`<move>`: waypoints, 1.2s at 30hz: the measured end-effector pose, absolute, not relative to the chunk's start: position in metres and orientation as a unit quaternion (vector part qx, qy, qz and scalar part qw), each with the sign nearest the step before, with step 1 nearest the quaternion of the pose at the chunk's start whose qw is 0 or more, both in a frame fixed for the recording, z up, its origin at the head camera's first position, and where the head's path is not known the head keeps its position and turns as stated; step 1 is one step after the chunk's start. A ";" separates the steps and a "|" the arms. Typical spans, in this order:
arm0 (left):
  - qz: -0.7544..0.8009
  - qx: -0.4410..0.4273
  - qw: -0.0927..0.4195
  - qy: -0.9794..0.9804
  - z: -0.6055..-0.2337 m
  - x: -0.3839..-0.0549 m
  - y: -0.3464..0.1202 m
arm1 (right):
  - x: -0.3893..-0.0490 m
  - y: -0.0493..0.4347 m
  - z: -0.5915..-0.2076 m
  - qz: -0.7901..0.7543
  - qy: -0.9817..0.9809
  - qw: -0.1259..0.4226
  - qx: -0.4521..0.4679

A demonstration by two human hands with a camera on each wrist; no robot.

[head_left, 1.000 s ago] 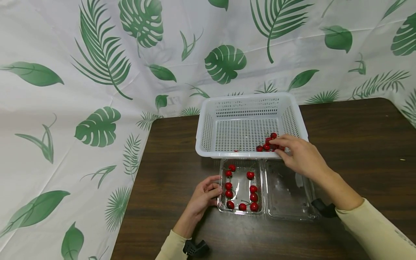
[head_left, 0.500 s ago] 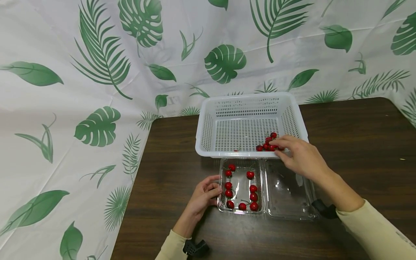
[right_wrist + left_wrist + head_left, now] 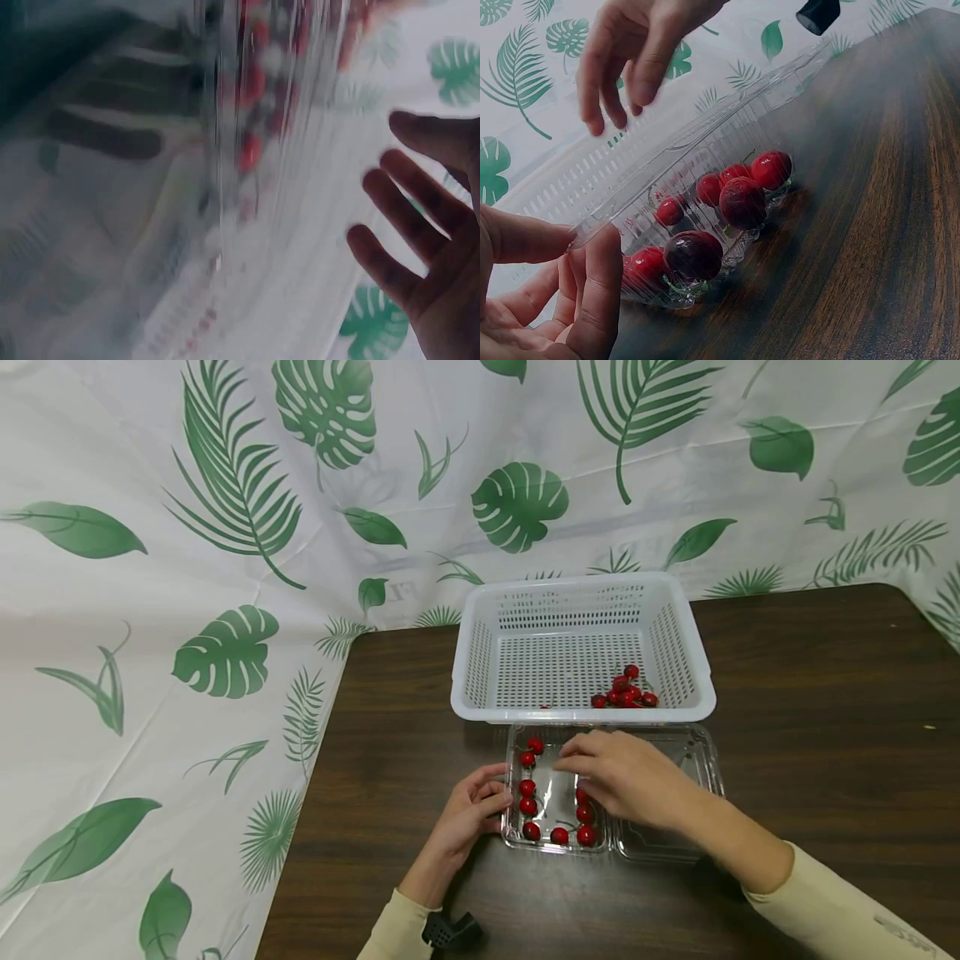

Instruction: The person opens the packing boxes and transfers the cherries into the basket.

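My left hand [image 3: 467, 814] pinches the left rim of a clear plastic clamshell box [image 3: 553, 789] between thumb and fingers; the left wrist view shows this grip close up. Several red cherries [image 3: 559, 836] lie along the box's left, front and right sides, some with green stems. Over the right part of the box hovers my right hand [image 3: 630, 777], hiding some of its contents. In the right wrist view its fingers [image 3: 382, 262] are spread apart and nothing is held between them. The box's flat lid [image 3: 652, 842] lies folded out to the right, partly under my right forearm.
A white perforated basket [image 3: 480, 712] stands directly behind the box. More cherries [image 3: 632, 697] are heaped in its front right corner. The dark wooden table [image 3: 397, 727] extends to both sides, with a leaf-print cloth [image 3: 420, 552] hanging behind it.
My right hand has left the cherries in the basket and moved left and nearer, over the open box. My left hand stays on the rim.
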State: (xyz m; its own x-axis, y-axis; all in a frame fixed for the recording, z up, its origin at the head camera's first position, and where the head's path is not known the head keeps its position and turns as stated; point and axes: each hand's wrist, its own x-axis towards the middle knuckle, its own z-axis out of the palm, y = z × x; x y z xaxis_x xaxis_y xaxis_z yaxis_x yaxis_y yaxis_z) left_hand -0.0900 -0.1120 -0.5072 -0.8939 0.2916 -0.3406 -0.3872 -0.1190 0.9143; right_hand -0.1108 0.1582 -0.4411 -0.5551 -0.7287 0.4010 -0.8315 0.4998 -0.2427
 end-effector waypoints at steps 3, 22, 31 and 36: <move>0.746 -0.038 0.226 0.625 -0.507 -0.090 -0.112 | -0.103 0.148 -0.448 0.194 -0.851 0.078 0.482; 0.749 -0.034 0.223 0.623 -0.508 -0.089 -0.112 | -0.096 0.129 -0.475 0.180 -0.847 -0.049 0.498; 0.752 -0.032 0.225 0.619 -0.509 -0.089 -0.113 | -0.100 0.123 -0.479 0.194 -0.835 -0.068 0.510; 0.752 -0.030 0.226 0.618 -0.510 -0.089 -0.113 | -0.101 0.122 -0.480 0.196 -0.839 -0.080 0.501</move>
